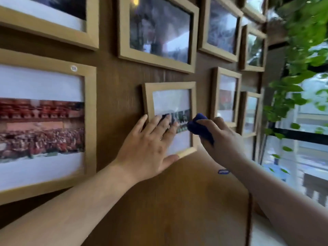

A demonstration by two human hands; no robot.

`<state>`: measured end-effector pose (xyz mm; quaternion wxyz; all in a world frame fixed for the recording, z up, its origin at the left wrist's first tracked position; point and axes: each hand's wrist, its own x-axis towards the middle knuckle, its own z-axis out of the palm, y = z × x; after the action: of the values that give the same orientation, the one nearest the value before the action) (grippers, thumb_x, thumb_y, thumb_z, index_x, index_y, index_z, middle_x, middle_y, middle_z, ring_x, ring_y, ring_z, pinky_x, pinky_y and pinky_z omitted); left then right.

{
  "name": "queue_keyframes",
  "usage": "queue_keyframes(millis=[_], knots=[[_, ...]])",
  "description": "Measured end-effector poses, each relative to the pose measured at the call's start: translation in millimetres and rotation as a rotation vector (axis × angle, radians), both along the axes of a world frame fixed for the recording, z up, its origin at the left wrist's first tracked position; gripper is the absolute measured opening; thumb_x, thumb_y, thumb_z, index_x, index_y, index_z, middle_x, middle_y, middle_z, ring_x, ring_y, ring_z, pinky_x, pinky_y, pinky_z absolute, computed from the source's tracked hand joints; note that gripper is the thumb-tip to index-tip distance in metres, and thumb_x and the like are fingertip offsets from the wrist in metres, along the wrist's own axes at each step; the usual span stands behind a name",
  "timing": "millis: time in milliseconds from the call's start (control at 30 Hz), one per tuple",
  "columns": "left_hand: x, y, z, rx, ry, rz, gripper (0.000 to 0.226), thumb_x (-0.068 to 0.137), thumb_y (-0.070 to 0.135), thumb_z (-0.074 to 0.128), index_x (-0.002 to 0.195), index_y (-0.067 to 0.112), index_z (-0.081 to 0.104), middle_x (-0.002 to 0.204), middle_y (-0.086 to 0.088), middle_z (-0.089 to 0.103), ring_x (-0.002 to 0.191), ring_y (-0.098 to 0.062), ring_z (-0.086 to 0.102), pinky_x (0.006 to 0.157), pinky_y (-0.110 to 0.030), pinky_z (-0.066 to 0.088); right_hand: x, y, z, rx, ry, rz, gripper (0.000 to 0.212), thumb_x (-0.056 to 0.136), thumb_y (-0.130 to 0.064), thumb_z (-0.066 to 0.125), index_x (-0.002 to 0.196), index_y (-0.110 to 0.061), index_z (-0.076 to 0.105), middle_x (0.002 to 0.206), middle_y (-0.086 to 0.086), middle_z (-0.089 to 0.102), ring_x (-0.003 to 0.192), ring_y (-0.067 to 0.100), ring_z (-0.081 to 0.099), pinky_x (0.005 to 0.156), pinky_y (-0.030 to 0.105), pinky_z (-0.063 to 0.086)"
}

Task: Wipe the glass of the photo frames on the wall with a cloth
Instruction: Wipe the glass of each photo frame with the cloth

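Place: a brown wooden wall (113, 89) full of photo frames, with green leaves (300, 50) and a window (301, 157) off to the right.
Frame in work: the small wooden frame (170, 85) low in the middle, hanging a bit crooked.
Left hand (150, 146): open and flat, fingers spread on the frame's lower left part and its glass (171, 100), likely to hold it steady. It grips nothing.
Right hand (221, 139): closed around a bunched dark blue cloth (199, 126).
Where the cloth is: at the frame's right edge, about halfway down. I cannot tell if it touches the glass.
Which way to go: the glass lies to the left of the cloth and up from it. The right hand is the nearer one for wiping.
Long way of the glass: the clear part runs side to side, so sideways strokes look best.
Watch out: the left fingers cover the lower glass and may need to shift.
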<state>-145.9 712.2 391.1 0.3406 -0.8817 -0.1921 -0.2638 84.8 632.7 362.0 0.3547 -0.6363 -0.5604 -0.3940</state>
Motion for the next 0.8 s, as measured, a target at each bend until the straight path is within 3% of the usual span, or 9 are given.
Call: queue_keyframes(millis=[133,267,400,533,633,700,800], knots=[[-9,13,34,0.078,-0.087,0.171,0.08,0.088,0.064,0.029,0.146,0.01,0.03,0.154,-0.015,0.033,0.144,-0.031,0.026,0.117,-0.054,0.022,-12,36,31,0.092,0.027,0.15,0.041,0.085,-0.029,0.059,0.125,-0.031,0.05,0.111,0.003,0.052,0.077,0.024,0.057,0.052,0.029,0.045],[-7,22,60,0.137,-0.138,0.322,0.092,0.083,0.07,0.038,0.149,0.01,0.021,0.158,-0.016,0.023,0.146,-0.032,0.019,0.118,-0.055,0.018,-32,60,57,0.147,0.01,0.228,0.043,0.084,-0.029,0.061,0.126,-0.029,0.052,0.118,0.005,0.052,0.08,0.022,0.058,0.055,0.026,0.042],[-2,27,64,0.156,-0.138,0.409,0.104,0.075,0.08,0.034,0.151,0.013,0.011,0.159,-0.016,0.021,0.147,-0.031,0.015,0.118,-0.056,0.015,-52,71,58,0.155,-0.051,0.33,0.04,0.082,-0.023,0.065,0.122,-0.024,0.059,0.114,0.012,0.056,0.079,0.027,0.059,0.05,0.035,0.051],[-3,31,62,0.169,-0.138,0.416,0.106,0.072,0.082,0.026,0.15,0.013,0.011,0.158,-0.016,0.025,0.147,-0.031,0.015,0.118,-0.058,0.015,-25,70,49,0.09,-0.146,0.273,0.038,0.084,-0.023,0.064,0.122,-0.021,0.059,0.113,0.014,0.057,0.082,0.027,0.059,0.051,0.037,0.052],[-2,33,61,0.168,-0.142,0.415,0.108,0.071,0.084,0.032,0.151,0.014,0.008,0.159,-0.015,0.02,0.148,-0.03,0.009,0.118,-0.058,0.012,11,65,51,0.135,-0.012,0.153,0.034,0.084,-0.022,0.062,0.118,-0.023,0.06,0.108,0.01,0.056,0.082,0.028,0.058,0.051,0.04,0.052],[-1,34,60,0.168,-0.144,0.412,0.108,0.071,0.084,0.028,0.151,0.015,0.006,0.16,-0.015,0.018,0.149,-0.03,0.007,0.118,-0.058,0.01,21,65,51,0.164,0.069,0.101,0.034,0.082,-0.021,0.062,0.116,-0.024,0.061,0.105,0.008,0.054,0.081,0.028,0.057,0.049,0.035,0.049],[-2,35,60,0.17,-0.147,0.393,0.107,0.072,0.083,0.029,0.151,0.014,0.008,0.16,-0.016,0.018,0.149,-0.031,0.007,0.119,-0.058,0.009,-5,71,43,0.181,-0.006,0.188,0.037,0.082,-0.023,0.061,0.12,-0.023,0.06,0.105,0.007,0.056,0.072,0.022,0.055,0.049,0.024,0.039]])
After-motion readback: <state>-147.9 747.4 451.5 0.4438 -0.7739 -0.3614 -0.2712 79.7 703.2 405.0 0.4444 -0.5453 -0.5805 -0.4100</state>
